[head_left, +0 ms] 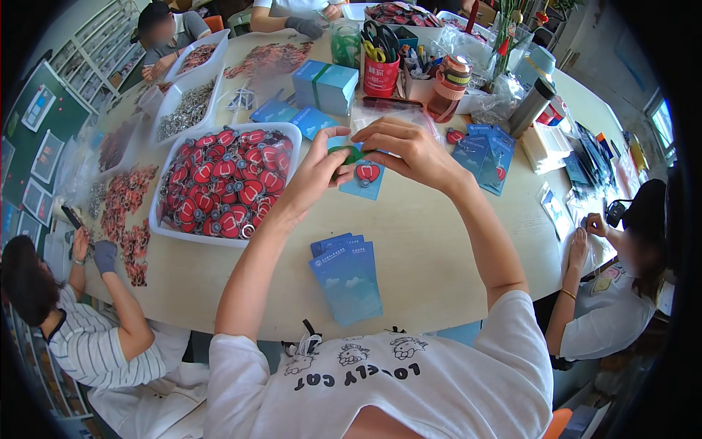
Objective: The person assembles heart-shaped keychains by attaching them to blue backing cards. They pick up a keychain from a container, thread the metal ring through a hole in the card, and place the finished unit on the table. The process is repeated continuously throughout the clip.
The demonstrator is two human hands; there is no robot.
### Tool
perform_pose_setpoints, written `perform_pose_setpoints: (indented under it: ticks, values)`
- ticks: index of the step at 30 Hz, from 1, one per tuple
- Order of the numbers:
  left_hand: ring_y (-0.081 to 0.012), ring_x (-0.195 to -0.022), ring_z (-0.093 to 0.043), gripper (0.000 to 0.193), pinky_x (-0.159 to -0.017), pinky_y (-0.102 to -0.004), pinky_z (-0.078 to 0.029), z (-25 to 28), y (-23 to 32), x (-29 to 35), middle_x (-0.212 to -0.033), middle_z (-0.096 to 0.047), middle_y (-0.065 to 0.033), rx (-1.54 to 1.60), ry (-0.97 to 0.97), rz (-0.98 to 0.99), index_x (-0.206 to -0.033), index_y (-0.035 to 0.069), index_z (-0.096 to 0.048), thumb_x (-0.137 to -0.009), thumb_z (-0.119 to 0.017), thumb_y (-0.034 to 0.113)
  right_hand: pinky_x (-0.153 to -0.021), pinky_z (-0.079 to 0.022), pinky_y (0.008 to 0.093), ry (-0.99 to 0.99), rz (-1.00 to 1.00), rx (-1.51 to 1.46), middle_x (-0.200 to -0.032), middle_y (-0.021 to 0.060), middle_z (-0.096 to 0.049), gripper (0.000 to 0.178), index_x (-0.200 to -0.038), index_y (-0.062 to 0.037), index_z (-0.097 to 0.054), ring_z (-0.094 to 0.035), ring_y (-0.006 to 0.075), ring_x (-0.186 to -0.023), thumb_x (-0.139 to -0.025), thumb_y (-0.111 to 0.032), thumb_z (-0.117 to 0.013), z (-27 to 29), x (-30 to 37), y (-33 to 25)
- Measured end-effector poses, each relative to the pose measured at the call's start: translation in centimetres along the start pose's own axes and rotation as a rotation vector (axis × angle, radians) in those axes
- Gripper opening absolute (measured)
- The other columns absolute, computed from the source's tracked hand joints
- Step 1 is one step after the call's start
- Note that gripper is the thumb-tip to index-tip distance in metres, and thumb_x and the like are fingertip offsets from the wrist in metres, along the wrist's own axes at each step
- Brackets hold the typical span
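Above the middle of the table my two hands meet around a small shiny green piece [354, 154], whose kind I cannot make out. My left hand [319, 167] is closed, with the green piece between its thumb and fingers. The fingers of my right hand [404, 148] are bent and pinch at the same piece from the other side. Just beneath them lies a blue card [363, 189] bearing a red apple-shaped charm [368, 173]. Fingers partly cover the card's upper part.
A white bin [155, 219] of red charms stands left, trays of metal rings beyond. Blue cards [346, 282] lie near me. At the back are a banded card stack [325, 86], a red scissors cup [381, 78] and bottles [447, 88]. Co-workers sit around the table.
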State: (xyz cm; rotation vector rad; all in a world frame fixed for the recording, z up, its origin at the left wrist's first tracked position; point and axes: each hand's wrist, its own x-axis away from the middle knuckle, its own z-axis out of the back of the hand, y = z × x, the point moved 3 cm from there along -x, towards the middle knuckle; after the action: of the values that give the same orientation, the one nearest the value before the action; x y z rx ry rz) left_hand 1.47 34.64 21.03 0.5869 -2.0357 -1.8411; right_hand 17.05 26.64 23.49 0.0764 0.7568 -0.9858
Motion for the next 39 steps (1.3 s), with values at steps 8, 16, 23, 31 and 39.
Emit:
perform_pose_setpoints:
  ticks: [8, 16, 23, 31, 39]
  values:
    - [-0.0059, -0.059, -0.030, 0.023, -0.053, -0.0219, -0.029, 0.5, -1.8, 0.3, -0.070, -0.034, 0.0041, -0.162, -0.183, 0.187, -0.105, 0.005, -0.050, -0.099, -0.039, 0.024, -0.054, -0.045, 0.0372, 0.000, 0.093, 0.180, -0.071, 0.0077, -0.061, 0.016, -0.095, -0.0051, -0.062, -0.059, 0.0241, -0.059, -0.084, -0.016, -0.066, 0.6, -0.5, -1.8]
    - [-0.0070, -0.053, -0.028, 0.031, -0.049, -0.0228, -0.025, 1.6, -1.0, -0.2, -0.064, -0.030, 0.0051, -0.150, -0.377, 0.399, -0.092, 0.004, -0.053, -0.101, -0.039, 0.030, -0.048, -0.041, 0.0338, -0.380, 0.267, 0.612, -0.059, 0.0025, -0.054, 0.032, -0.115, -0.0024, -0.055, -0.055, 0.0198, -0.051, -0.086, -0.016, -0.055, 0.0, -0.8, -4.8]
    - [-0.0081, -0.064, -0.034, 0.024, -0.058, -0.0238, -0.032, 0.7, -0.6, 0.7, -0.075, -0.036, 0.0018, 0.059, -0.294, 0.252, -0.108, 0.003, -0.048, -0.100, -0.040, 0.025, -0.050, -0.042, 0.0345, -0.370, 0.052, 0.399, -0.057, 0.0048, -0.055, 0.014, -0.081, -0.0041, -0.054, -0.056, 0.0190, -0.051, -0.089, -0.016, -0.055, 1.4, -1.7, -2.5]
    - [-0.0079, -0.073, -0.045, 0.023, -0.067, -0.0242, -0.040, 1.2, -0.4, 1.2, -0.084, -0.051, 0.0000, -0.390, -0.091, -0.160, -0.116, 0.000, -0.049, -0.098, -0.047, 0.014, -0.043, -0.026, 0.0225, -0.364, -0.830, -0.858, -0.054, -0.0027, -0.042, 0.034, -0.073, -0.0066, -0.049, -0.037, 0.0049, -0.045, -0.100, -0.026, -0.042, 0.2, 0.1, 1.4]
    - [-0.0143, -0.094, -0.062, 0.014, -0.081, -0.0277, -0.046, 0.7, 1.4, 0.9, -0.094, -0.067, -0.0082, -0.521, -0.130, -0.287, -0.102, 0.002, -0.062, -0.088, -0.060, 0.000, -0.040, -0.021, 0.0225, -0.414, -0.935, -1.452, -0.049, -0.0034, -0.033, 0.029, -0.070, -0.0082, -0.044, -0.028, 0.0047, -0.039, -0.096, -0.020, -0.044, -0.4, 0.7, 1.5]
